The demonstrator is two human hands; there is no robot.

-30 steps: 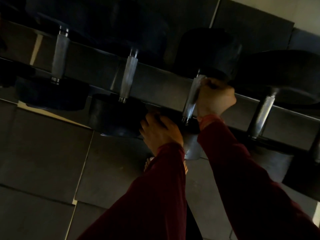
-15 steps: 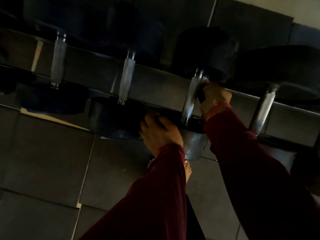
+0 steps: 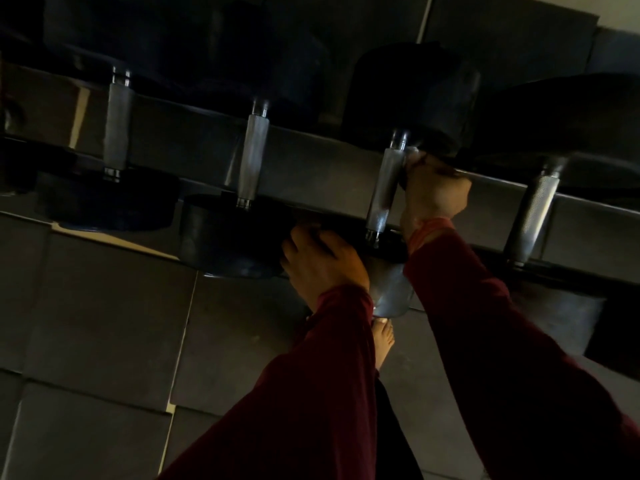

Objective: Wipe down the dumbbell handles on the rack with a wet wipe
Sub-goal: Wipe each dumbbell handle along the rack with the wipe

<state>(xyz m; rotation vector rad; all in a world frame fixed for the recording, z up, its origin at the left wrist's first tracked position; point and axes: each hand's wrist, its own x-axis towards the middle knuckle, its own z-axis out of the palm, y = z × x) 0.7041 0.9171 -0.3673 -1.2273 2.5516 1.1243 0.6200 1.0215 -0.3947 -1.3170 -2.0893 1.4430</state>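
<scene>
The dark rack [image 3: 311, 174] runs across the view and carries four dumbbells with metal handles. The right hand [image 3: 433, 192], its arm in a dark red sleeve [image 3: 502, 341] stretched forward, is curled against the right side of the third handle [image 3: 384, 188], with a pale bit, perhaps the wet wipe [image 3: 412, 152], at the fingertips. The left hand [image 3: 322, 261] rests with bent fingers on the black weight head [image 3: 225, 237] below; whether it grips I cannot tell.

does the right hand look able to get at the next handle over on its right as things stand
Probably yes. The right hand is curled at the third handle, and the neighbouring handle on its right stands bare on the rack, nothing visible between them.
</scene>
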